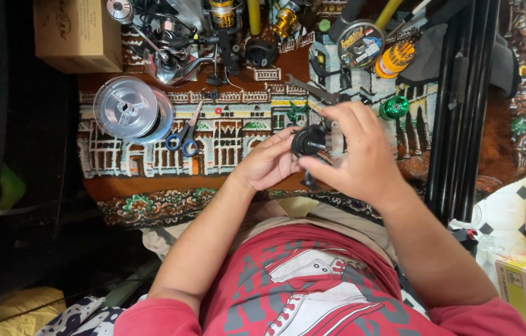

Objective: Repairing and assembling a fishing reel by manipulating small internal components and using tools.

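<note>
Between the two hands, just above the person's lap, sits a small black reel part [308, 140], round with a short metal shaft poking from its face. The left hand [267, 163] cups it from the near side, fingers curled against its rim, while the right hand [355, 146] closes over it from above, thumb and fingertips pinching near the shaft. It looks rigid, compact and fairly light, probably a little greasy, so the rim seems the safest hold rather than the thin shaft. Most of its far side is hidden under the right hand's fingers, and what they work on cannot be made out. Beyond the hands lie blue-handled scissors [184, 135] and a clear line spool [127, 109] to the left, a green spool [393, 107] and a wrench [313, 90] farther off on the patterned rug [238, 134].
</note>
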